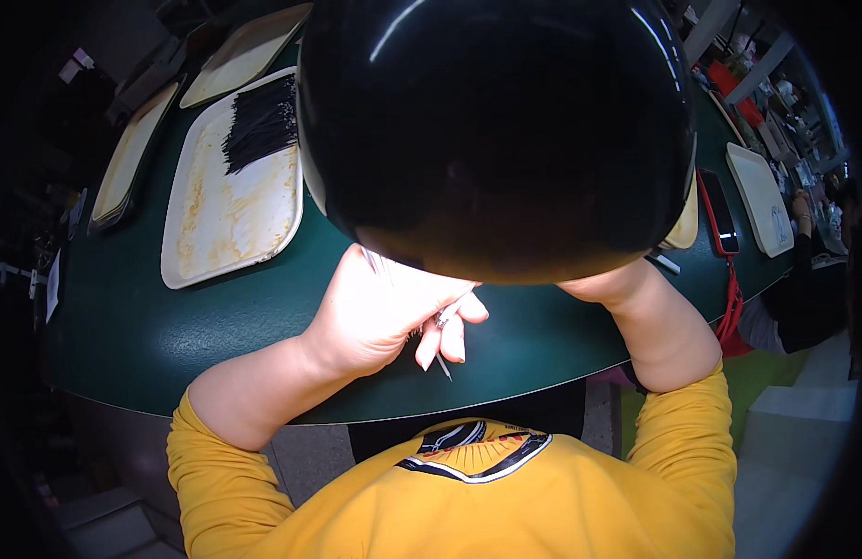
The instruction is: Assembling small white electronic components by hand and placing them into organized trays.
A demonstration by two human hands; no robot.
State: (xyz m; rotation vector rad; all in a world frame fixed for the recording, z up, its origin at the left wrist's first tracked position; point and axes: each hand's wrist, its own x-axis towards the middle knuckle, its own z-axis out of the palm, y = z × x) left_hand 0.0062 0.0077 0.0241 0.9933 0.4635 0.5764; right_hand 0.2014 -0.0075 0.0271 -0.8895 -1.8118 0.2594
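My left hand (384, 307) is closed beneath the near edge of a large glossy black lamp shade (496, 140). Its fingers are curled around thin wire-like pieces (443, 365); one slim dark end sticks out below the fingers, toward me. Strong light washes out the back of this hand. Of my right hand (603, 282), only the wrist and heel show, since the shade covers the fingers and anything in them. Both hands are over the green table (533, 326). Left of the shade, a stained cream tray (226, 224) bears a bundle of thin black wires (263, 121).
More cream trays (133, 154) stand at the far left, and another tray (243, 56) lies behind. On the right are a phone (717, 210) in a red case with a red strap (732, 307), and a tray (762, 200). Another person's hand (802, 210) shows beyond.
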